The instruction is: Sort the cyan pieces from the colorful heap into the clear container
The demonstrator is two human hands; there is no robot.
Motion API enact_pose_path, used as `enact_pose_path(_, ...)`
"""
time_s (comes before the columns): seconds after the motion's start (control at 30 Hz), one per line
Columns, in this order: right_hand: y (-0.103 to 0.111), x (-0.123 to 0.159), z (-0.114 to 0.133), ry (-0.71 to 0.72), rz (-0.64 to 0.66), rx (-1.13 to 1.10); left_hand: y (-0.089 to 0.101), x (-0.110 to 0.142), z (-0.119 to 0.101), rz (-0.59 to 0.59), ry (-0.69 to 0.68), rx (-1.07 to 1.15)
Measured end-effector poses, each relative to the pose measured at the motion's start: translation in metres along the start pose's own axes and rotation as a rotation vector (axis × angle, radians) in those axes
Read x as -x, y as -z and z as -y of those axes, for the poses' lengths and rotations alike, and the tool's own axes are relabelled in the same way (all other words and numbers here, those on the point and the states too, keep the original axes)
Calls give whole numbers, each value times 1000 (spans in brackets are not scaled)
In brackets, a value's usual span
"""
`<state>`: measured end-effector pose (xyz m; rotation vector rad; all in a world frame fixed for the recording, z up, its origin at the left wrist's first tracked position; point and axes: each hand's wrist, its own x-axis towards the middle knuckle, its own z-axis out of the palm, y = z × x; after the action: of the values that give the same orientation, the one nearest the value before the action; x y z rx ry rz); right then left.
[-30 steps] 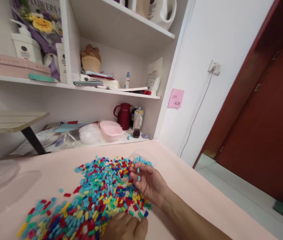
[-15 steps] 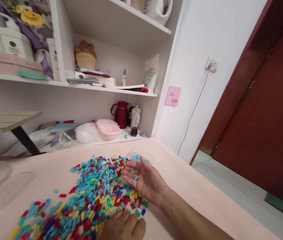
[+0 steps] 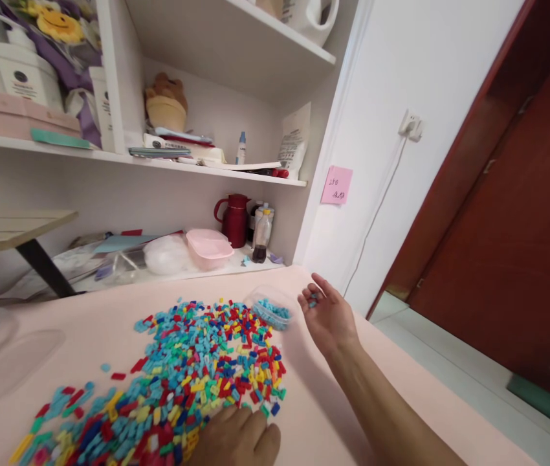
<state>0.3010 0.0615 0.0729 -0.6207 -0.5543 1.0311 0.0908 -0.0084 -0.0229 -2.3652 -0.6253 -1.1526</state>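
My right hand (image 3: 329, 318) is palm up to the right of a clear plastic tub, its fingers curled around a few small light blue building bricks (image 3: 312, 300). The clear tub (image 3: 288, 320) holds more light blue bricks (image 3: 270, 310). A wide pile of mixed-colour building bricks (image 3: 197, 362) spreads over the pink tabletop. At the bottom edge, my left hand (image 3: 239, 437) rests knuckles up against the near side of the pile. Its fingers are curled under, and whatever they may hold is hidden.
Clear plastic lids (image 3: 13, 372) lie at the left. Behind the pink tabletop (image 3: 323, 401), a shelf bears a pink container (image 3: 209, 249), a red jug (image 3: 235, 220) and a bottle of dark liquid (image 3: 261, 239). A wooden stand (image 3: 17, 226) juts in from the left.
My right hand has moved right, from over the pile to beyond the clear tub, with light blue bricks still in it. The tub is now uncovered to view. My left hand has barely moved.
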Motion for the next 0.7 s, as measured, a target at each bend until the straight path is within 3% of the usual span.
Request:
enact_pose_path(0.1, -4, 1, -10, -6, 135, 258, 9, -4, 1, 125, -13, 5)
enact_pose_path(0.2, -6, 4, -14, 4, 283, 456, 11, -5, 2, 149, -23, 7)
enact_pose_path(0.43, -11, 10, -13, 38, 411, 329, 9, -3, -1, 159, -41, 11)
enact_pose_path(0.53, -16, 21, -18, 70, 504, 394, 12, -3, -2, 200, -43, -2)
enact_pose_path(0.6, -18, 32, -22, 96, 628, 559, 13, -3, -3, 206, -47, -14)
enact_pose_path(0.7, -20, 48, -33, 213, 925, 946, 12, -3, -4, 178, -36, -35)
